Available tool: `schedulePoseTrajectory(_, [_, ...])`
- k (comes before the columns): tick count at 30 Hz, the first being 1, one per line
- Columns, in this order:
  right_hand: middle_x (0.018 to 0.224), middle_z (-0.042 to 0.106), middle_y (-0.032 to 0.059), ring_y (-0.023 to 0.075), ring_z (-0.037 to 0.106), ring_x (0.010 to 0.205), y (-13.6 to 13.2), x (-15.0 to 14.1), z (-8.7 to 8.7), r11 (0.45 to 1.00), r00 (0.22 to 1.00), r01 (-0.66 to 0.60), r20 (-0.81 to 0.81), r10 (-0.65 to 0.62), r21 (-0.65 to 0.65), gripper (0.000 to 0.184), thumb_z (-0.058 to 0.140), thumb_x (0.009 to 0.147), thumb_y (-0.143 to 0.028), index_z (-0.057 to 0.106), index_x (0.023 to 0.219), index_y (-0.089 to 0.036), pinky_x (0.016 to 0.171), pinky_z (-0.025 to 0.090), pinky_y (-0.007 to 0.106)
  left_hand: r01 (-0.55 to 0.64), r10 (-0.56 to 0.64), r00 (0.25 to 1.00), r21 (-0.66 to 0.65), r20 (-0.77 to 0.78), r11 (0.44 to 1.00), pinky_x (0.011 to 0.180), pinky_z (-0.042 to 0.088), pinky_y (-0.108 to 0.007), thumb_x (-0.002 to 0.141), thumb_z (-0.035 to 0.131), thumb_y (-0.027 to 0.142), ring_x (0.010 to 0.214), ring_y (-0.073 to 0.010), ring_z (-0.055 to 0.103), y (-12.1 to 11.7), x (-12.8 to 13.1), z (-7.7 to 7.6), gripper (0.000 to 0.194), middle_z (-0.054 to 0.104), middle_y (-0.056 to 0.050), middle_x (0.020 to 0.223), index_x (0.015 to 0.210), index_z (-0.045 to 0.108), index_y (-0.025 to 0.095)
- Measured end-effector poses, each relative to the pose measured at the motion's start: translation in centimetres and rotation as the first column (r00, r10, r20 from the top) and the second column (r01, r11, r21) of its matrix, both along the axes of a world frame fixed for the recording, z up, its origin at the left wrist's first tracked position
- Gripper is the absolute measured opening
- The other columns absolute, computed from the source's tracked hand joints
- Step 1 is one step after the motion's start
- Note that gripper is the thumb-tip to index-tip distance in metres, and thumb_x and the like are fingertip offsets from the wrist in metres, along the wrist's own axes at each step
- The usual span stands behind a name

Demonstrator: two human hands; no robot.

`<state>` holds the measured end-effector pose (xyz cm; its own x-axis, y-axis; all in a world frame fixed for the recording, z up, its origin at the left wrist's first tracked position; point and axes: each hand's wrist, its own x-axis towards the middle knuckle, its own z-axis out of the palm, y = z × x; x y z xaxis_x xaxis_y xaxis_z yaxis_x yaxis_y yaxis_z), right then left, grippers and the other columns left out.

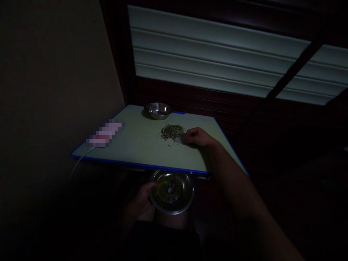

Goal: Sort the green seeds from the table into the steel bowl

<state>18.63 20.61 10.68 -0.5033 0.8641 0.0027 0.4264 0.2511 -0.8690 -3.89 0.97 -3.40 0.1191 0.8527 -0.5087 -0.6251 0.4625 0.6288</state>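
Note:
A loose pile of small dark green-brown grains [172,132], perhaps mung beans, is spread on a pale tabletop [141,145] with a blue edge. At its right side is my right hand [198,137], fingers curled together in a pinch. A faint greyish patch shows between fingertips and pile; whether it is a held thing I cannot make out. Below the table's near edge, my left hand [144,197] grips the left rim of a steel bowl [187,197], thumb over the edge. Inside that bowl lie greenish grains [163,188] and a small dark packet [171,187] with a red and white mark.
Another steel bowl [158,111] stands at the table's back edge. On the left lies a blurred pinkish phone-like thing [104,134] with a white cable [81,158] hanging over the edge. Walls and a slatted panel [206,54] bound the table. The room is dim.

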Motion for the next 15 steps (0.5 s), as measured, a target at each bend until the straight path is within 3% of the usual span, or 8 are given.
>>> schedulePoseTrajectory(15, [0.058,0.055,-0.0016,0.0090,0.045,0.054,0.03,0.02,-0.12,1.000,1.000,-0.010,-0.002,0.010,-0.004,0.024,0.074,0.057,-0.034,0.061,0.063,-0.015,0.054,0.036,0.026,0.009,-0.008,0.999,-0.019,0.038,1.000,0.074,0.054,-0.035,0.069,0.069,0.015,0.070,-0.0241,0.070,-0.13,-0.05,0.15,0.007,0.078,-0.010,0.073,0.070,0.075,0.013])
